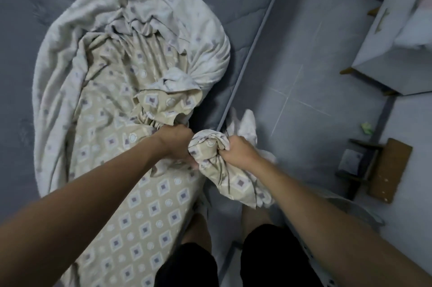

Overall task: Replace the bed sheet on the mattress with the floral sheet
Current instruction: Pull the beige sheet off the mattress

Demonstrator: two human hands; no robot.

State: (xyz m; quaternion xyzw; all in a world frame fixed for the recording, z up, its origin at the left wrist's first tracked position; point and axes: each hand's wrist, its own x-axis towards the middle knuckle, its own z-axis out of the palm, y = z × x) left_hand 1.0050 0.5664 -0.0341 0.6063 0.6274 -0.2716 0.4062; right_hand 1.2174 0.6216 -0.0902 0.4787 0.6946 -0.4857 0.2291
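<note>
Both hands, left (176, 144) and right (236, 150), clutch the bunched sheet (131, 151), lying loose on the bare mattress (233, 6). Spreading and tucking are, I judge, not done.

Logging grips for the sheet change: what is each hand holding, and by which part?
Both grip the patterned sheet: the left hand bunches its gathered edge on the mattress, the right hand a wadded end beyond the mattress edge.

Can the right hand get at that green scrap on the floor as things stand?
Probably not: the right hand grips a bunch of the patterned sheet, and the green scrap lies well off to its right on the floor.
</note>
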